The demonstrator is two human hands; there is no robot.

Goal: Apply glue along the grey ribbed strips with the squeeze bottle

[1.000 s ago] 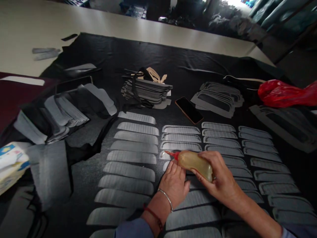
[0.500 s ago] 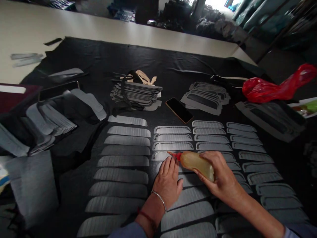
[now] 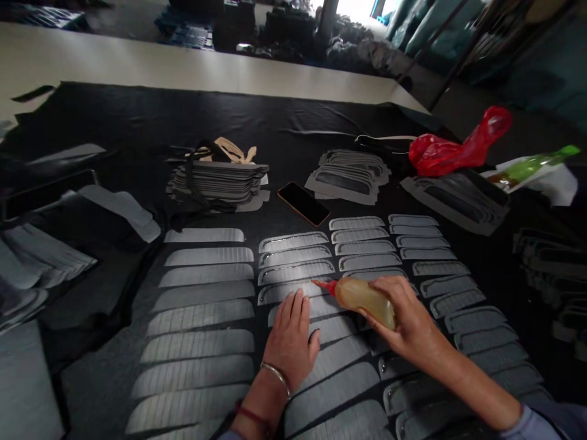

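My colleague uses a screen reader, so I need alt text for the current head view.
A person's right hand holds a squeeze bottle, its red nozzle at a grey strip, while the left hand rests palm down. More strips lie in rows on dark cloth, with a phone and red bag beyond.

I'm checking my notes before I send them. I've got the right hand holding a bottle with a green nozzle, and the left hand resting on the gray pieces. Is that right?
Not quite: the nozzle is red, not green, as the head view shows. The right hand does hold the bottle, and the left hand rests on the gray pieces.
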